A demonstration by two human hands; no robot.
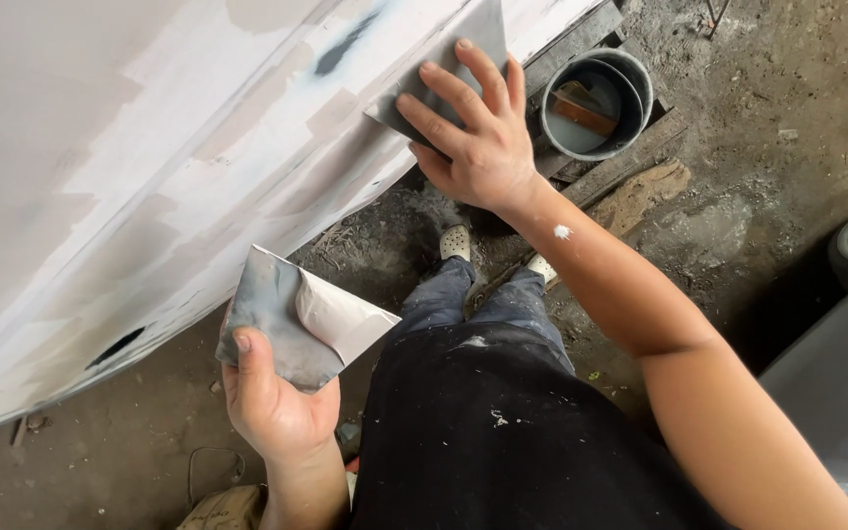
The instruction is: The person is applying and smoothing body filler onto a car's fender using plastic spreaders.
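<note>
Right hand (478, 137): fingers spread, sandpaper sheet (444, 69) pressed flat against the primed car panel (149, 167). Left hand (272, 402): grip clamped on a folded sheet (296, 319), thumb on top. Sheets judged light, limp, best pinched at an edge. Bucket (596, 103) stands nearby.

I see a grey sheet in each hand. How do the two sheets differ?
The sheet under the right hand, the right sheet, lies flat against the white body panel, pressed by spread fingers. The left sheet, gripped by the left hand, is held away from the panel. The left sheet curls over, showing a pale underside; the right sheet shows only its dark grey face. Both look like thin, flexible grey sanding sheets.
</note>
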